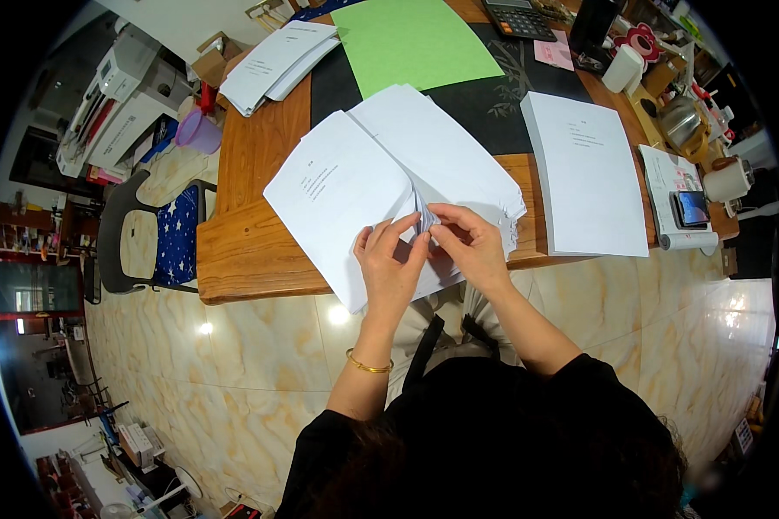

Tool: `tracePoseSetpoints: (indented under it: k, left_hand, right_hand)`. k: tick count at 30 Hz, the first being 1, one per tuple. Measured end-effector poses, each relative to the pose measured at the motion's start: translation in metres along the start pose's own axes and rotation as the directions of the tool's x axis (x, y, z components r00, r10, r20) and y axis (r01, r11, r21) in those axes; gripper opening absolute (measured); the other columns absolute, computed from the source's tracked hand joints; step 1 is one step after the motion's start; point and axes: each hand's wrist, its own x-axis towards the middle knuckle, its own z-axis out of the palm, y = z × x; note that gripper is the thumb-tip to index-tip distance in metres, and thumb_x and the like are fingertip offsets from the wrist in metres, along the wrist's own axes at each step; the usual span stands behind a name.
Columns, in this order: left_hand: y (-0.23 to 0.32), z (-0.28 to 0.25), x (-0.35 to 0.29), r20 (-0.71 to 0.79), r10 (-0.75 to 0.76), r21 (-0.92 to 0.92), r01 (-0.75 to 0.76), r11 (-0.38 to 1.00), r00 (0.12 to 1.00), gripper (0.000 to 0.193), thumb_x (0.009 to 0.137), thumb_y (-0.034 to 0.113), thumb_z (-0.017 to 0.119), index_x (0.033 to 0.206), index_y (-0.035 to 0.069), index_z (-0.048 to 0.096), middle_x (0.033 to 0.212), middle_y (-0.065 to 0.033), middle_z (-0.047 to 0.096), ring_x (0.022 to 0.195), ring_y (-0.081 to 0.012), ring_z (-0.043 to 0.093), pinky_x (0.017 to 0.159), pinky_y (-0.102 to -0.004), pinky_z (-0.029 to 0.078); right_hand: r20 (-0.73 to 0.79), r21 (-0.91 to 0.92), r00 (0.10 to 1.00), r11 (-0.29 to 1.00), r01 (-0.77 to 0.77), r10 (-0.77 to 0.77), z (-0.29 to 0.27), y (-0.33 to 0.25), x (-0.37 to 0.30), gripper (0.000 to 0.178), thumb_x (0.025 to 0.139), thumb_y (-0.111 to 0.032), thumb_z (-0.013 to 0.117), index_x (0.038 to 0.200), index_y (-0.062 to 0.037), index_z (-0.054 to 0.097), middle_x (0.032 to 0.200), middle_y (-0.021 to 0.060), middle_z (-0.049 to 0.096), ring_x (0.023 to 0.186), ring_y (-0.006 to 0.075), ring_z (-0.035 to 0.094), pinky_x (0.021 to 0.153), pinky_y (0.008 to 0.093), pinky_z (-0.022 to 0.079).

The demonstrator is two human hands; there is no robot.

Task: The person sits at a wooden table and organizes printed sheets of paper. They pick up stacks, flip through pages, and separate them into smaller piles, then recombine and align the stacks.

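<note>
Two overlapping stacks of white paper lie at the near edge of the wooden table. My left hand [391, 259] is closed on the lifted corner of the left paper stack [333, 186], thumb and fingers pinching several curled sheets. From the other side, my right hand [474, 246] pinches the same sheets, its thumb and index finger almost meeting my left fingertips. Under and beside them, the right paper stack [450, 143] has an uneven, fanned edge near my right wrist. A few printed lines show on the left stack's top sheet.
A tall white paper stack [584, 173] stands to the right, and smaller printed stacks [281, 60] sit at the far left. Green sheets [415, 43] lie on a black mat [337, 93]. A calculator [518, 17], kettle [682, 121] and phone [691, 208] are along the right.
</note>
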Motion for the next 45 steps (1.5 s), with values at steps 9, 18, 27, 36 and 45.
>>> tracePoseSetpoints:
  k: [9,18,27,36,45]
  left_hand:
    - [0.0,0.013,-0.005,-0.092,0.04,0.051,-0.036,0.998,0.995,0.026,0.085,0.011,0.07,0.111,0.009,0.071,0.095,-0.0047,0.067,0.089,-0.0199,0.06,0.111,-0.0431,0.032]
    - [0.002,0.015,-0.005,-0.117,0.022,0.045,-0.017,0.999,0.993,0.026,0.086,0.009,0.067,0.111,0.009,0.072,0.097,-0.0052,0.068,0.094,-0.0205,0.06,0.111,-0.0434,0.031]
    - [0.003,0.015,-0.001,-0.099,-0.077,-0.026,0.075,0.997,0.992,0.024,0.084,0.01,0.067,0.107,0.01,0.073,0.097,-0.0037,0.069,0.095,-0.0195,0.061,0.112,-0.0435,0.03]
    - [0.004,0.012,-0.002,-0.013,-0.382,-0.345,0.355,0.869,0.924,0.026,0.088,0.01,0.064,0.112,0.011,0.073,0.087,-0.003,0.064,0.099,-0.0219,0.053,0.11,-0.0411,0.033]
    - [-0.004,0.016,-0.01,-0.099,0.009,0.013,-0.008,1.0,0.995,0.022,0.088,0.009,0.067,0.109,0.01,0.073,0.093,-0.0055,0.068,0.085,-0.0219,0.058,0.111,-0.043,0.03]
  right_hand:
    - [-0.143,-0.124,0.986,0.99,0.065,-0.083,0.011,0.008,0.0,0.029,0.086,-0.001,0.065,0.114,-0.0013,0.066,0.102,0.007,0.069,0.084,0.0082,0.061,0.075,0.0237,0.052]
    - [-0.18,-0.202,0.977,0.977,0.074,-0.111,0.017,0.007,0.003,0.028,0.084,-0.003,0.066,0.112,-0.0014,0.064,0.1,0.0084,0.069,0.085,0.0124,0.063,0.078,0.0275,0.053]
    - [-0.18,-0.142,0.978,0.987,0.078,-0.103,0.017,0.008,0.001,0.026,0.086,-0.004,0.067,0.111,-0.0015,0.063,0.097,0.0078,0.068,0.085,0.0137,0.063,0.078,0.028,0.053]
    - [-0.19,-0.267,0.961,0.953,0.147,-0.201,0.018,0.013,0.003,0.032,0.081,-0.004,0.071,0.111,0.0003,0.062,0.097,0.009,0.068,0.087,0.0146,0.063,0.078,0.0281,0.053]
    - [-0.189,-0.166,0.979,0.985,0.039,-0.071,0.013,0.001,0.002,0.02,0.094,-0.007,0.064,0.112,-0.0002,0.068,0.087,0.0041,0.07,0.079,0.008,0.064,0.069,0.0251,0.054]
